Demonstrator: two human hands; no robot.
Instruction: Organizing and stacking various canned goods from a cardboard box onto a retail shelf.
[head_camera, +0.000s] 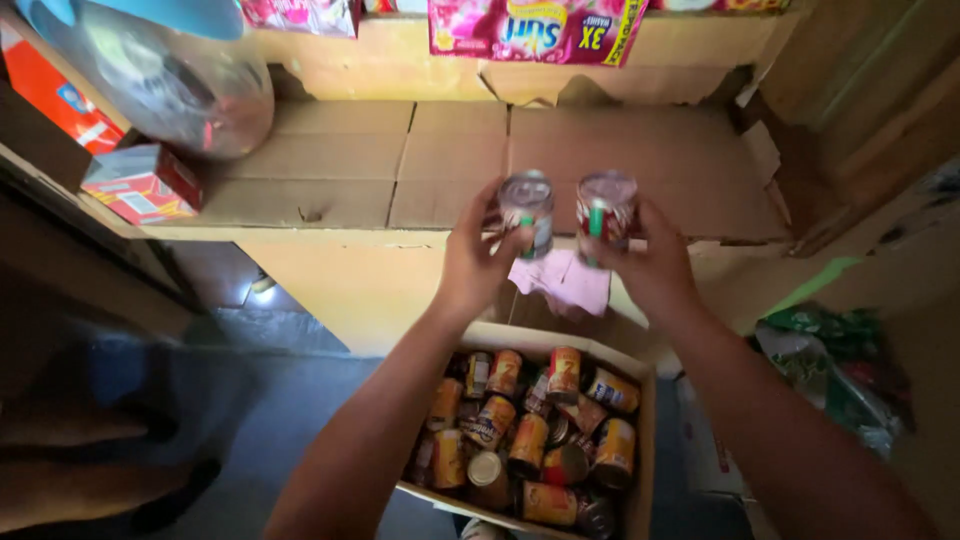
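Cans — left can (527, 208) gripped in left hand (470, 262), right can (604, 208) in right hand (645, 262), above cardboard shelf (350, 160)

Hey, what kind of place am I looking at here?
Probably a small shop's stockroom or shelving area. A cardboard-lined shelf holds boxed goods, detergent packets hang above, and a cardboard box full of tin cans sits below the left hand and right hand, each holding a can.
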